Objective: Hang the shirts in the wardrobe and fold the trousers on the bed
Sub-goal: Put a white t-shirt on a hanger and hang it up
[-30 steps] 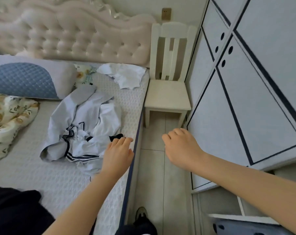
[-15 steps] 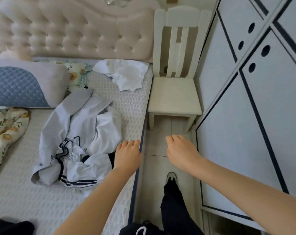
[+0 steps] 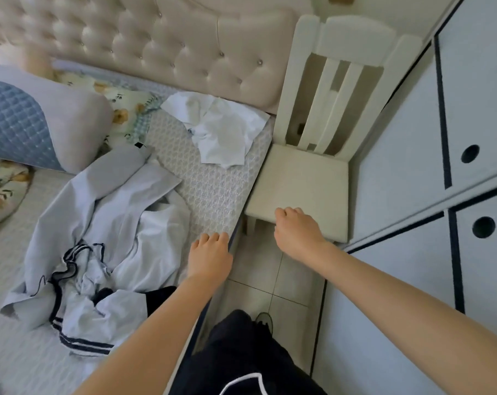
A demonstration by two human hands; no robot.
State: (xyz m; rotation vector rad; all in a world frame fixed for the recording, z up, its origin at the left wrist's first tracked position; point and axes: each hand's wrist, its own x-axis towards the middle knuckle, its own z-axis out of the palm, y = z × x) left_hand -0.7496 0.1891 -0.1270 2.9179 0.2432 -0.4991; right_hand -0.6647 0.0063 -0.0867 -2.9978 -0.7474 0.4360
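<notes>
Head view

- Left hand [image 3: 210, 255]: hung over the near edge of the bed [image 3: 213, 192], just beside the clothes. Grip was loose, fingers lightly curled, holding nothing. Judged to be placed for a reach to the garments.
- Right hand [image 3: 297, 232]: was over the front edge of the chair [image 3: 298, 178] seat; contact could not be told. Grip was loose and empty.
- Grey-blue garment heap [image 3: 104, 223]: lay crumpled mid-bed, with navy-striped trim, just left of the left hand. One piece or several could not be told.
- Dark cloth [image 3: 158, 297]: showed from under the heap's near side. Possibly trousers, not confirmed.
- White shirt [image 3: 221, 129]: lay crumpled at the bed's far corner, below the headboard [image 3: 156, 38] and beside the chair, well apart from both hands.
- Wardrobe [image 3: 398, 155]: stood on the right, doors shut, no hanger in view. Judged that a door must be opened before any shirt is hung.
- Chair: stood between bed and wardrobe at the aisle's far end. Judged a likely hindrance to the nearest door.
- Pillow [image 3: 27, 124] and floral quilt [image 3: 2, 192]: took up the bed's left side, leaving less room for folding.
- Floor [image 3: 270, 275]: a narrow tiled aisle, with the person's dark-clad leg [image 3: 241, 352] in it.
</notes>
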